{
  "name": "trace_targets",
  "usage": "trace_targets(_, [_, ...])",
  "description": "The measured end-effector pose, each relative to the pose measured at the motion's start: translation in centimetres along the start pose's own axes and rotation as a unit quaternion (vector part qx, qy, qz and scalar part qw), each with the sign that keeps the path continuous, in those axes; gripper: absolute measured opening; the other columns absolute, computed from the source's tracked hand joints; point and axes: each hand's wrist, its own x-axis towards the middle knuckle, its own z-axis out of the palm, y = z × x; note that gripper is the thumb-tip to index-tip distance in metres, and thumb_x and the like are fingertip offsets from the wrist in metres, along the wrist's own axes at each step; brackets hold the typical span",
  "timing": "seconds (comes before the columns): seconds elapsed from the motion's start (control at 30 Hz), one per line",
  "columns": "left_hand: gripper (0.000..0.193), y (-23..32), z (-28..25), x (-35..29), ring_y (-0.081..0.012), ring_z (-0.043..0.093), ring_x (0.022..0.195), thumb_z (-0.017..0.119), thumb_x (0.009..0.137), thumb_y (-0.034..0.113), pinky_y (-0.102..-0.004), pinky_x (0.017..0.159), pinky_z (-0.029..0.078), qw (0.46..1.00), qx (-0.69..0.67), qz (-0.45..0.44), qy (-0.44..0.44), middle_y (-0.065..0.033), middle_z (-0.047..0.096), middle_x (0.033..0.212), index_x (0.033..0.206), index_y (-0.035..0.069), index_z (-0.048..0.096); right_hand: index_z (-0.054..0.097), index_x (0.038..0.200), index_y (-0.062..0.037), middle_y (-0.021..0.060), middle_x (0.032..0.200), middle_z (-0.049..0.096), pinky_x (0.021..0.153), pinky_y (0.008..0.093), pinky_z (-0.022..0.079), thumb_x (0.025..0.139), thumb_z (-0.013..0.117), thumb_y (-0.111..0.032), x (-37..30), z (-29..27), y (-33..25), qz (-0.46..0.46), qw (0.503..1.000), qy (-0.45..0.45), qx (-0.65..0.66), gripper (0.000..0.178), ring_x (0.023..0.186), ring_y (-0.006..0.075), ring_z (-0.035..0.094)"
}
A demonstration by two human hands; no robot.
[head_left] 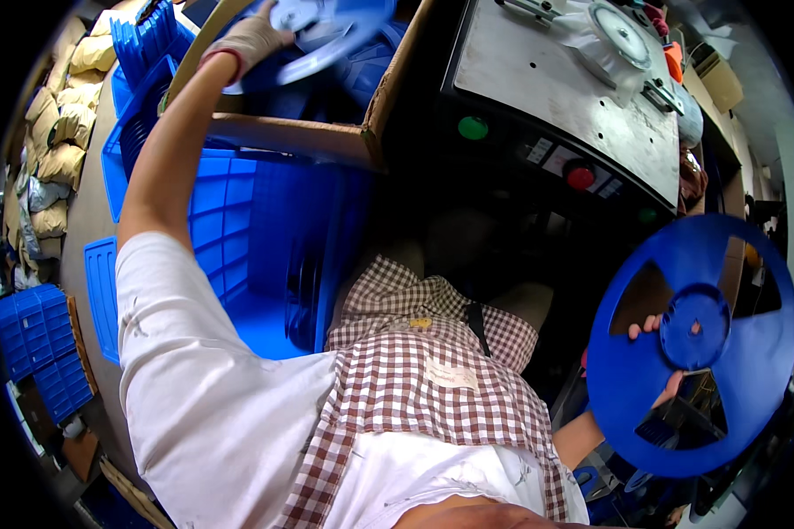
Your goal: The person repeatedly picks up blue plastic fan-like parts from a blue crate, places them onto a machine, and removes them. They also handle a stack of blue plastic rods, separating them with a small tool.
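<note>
On the right, a blue plastic reel flange [741, 353] with a round hub and wide cutouts is held up by my right hand [666, 388]. That hand is behind the flange, and some of its fingers show through the cutouts by the hub. My left hand [249, 44], in a pale glove that leaves the fingertips bare, reaches to the upper left. It grips another blue reel flange [344, 40] with a pale hub, partly cut off by the picture's top edge. This flange is over an open cardboard box [300, 132] holding more blue reel parts.
A machine with a metal top plate [538, 70], a green button [473, 128] and a red button [580, 175] stands ahead; a white reel part [619, 35] is on it. Below the box is a large blue crate [225, 216]. Brown bundles [66, 119] are stacked far left.
</note>
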Motion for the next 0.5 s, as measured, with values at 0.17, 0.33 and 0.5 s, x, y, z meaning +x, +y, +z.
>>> trace_targets(0.17, [0.063,5.1,-6.5,-5.1,-0.019,0.061,0.092,0.058,0.091,0.018,-0.0343,0.08,0.051,0.812,-0.583,0.031,-0.008,-0.0116,0.061,0.112,0.146,0.01,0.03,0.036,0.133,0.0027,0.0203,0.11,0.047,0.064,0.0345,0.058,0.093,0.047,-0.04,3.3,-0.7,1.0,0.027,0.997,-0.06,-0.027,0.059,0.091,0.03,0.059])
trace_targets(0.33, [0.066,14.1,2.4,-14.0,-0.0169,0.065,0.081,0.062,0.091,0.014,-0.0318,0.082,0.054,0.517,-0.825,0.206,-0.095,-0.0115,0.064,0.105,0.148,0.011,0.029,0.045,0.133,-0.005,0.0121,0.099,0.059,0.066,0.0268,0.05,0.092,0.051,-0.036,6.8,3.9,6.2,0.072,0.993,0.009,-0.096,0.052,0.078,0.0177,0.062])
trace_targets(0.5, [0.075,24.6,1.6,-23.8,-0.0145,0.061,0.094,0.065,0.091,0.02,-0.0314,0.088,0.05,0.514,-0.84,0.111,-0.13,-0.0072,0.062,0.107,0.152,0.015,0.021,0.041,0.144,-0.0106,0.001,0.09,0.053,0.068,0.0231,0.042,0.09,0.054,-0.039,9.0,9.0,11.3,0.007,0.939,-0.091,-0.33,0.063,0.074,0.0082,0.049])
